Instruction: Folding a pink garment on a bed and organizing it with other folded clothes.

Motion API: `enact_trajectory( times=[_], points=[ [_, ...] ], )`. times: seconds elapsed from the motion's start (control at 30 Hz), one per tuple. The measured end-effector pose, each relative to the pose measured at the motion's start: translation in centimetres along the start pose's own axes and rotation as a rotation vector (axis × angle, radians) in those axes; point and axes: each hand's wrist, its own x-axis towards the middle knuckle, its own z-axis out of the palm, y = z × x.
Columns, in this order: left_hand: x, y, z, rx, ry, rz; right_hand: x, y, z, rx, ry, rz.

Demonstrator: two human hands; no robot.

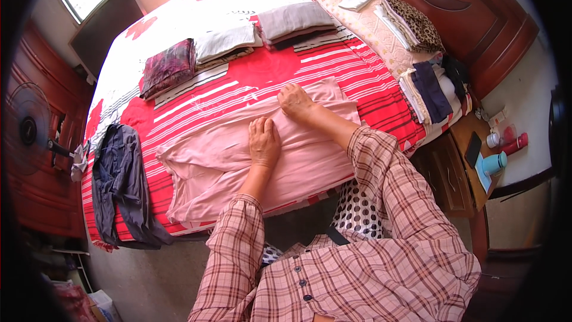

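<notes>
A pink knit garment (pixel 214 156) is spread across the near side of the bed, with wrinkles around its left end. My left hand (pixel 264 141) rests on the middle of it, knuckles up and fingers bent down against the cloth. Farther along, my right hand (pixel 296 102) is curled at the garment's far edge, its fingertips hidden beneath the hand. Whether either hand pinches fabric cannot be made out.
Folded clothes line the bed (pixel 263 67): a dark patterned pile (pixel 167 69), a white pile (pixel 225 44) and a grey pile (pixel 295 22). Dark trousers (pixel 118 179) drape over the left edge. A nightstand (pixel 460 179) holds a phone (pixel 473 150) and a blue cup (pixel 494 163). A fan (pixel 29 129) stands left.
</notes>
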Motion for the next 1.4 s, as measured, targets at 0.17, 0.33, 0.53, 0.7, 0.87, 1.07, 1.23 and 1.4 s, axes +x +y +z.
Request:
enact_trajectory(
  times=[0.17,0.33,0.53,0.7,0.87,1.07,1.23,1.4],
  points=[
    [-0.2,0.0,0.1,0.032,-0.023,0.012,-0.2,-0.2,0.7,-0.044,0.007,0.025],
    [-0.6,-0.2,1.2,0.142,-0.123,-0.057,-0.2,-1.2,0.2,0.012,-0.006,0.239],
    [-1.4,-1.3,1.9,0.248,-0.215,-0.102,-2.4,-8.2,-1.2,0.320,0.173,0.287],
    [-0.8,-0.3,1.2,0.244,-0.227,-0.147,-7.0,-3.2,-0.7,0.043,0.025,0.398],
    [-0.7,-0.3,1.3,0.217,-0.193,-0.157,-10.1,2.2,-2.3,0.133,0.063,0.587],
    [-0.2,-0.4,0.6,0.177,-0.179,-0.142,-11.4,5.2,-5.6,0.194,-0.141,0.746],
    [-0.1,0.5,0.0,0.126,-0.086,-0.097,-12.0,6.5,-7.6,0.355,-0.220,0.589],
    [-0.1,0.5,0.0,0.118,-0.111,-0.140,-14.5,5.7,-8.9,0.286,-0.007,0.314]
  ],
)
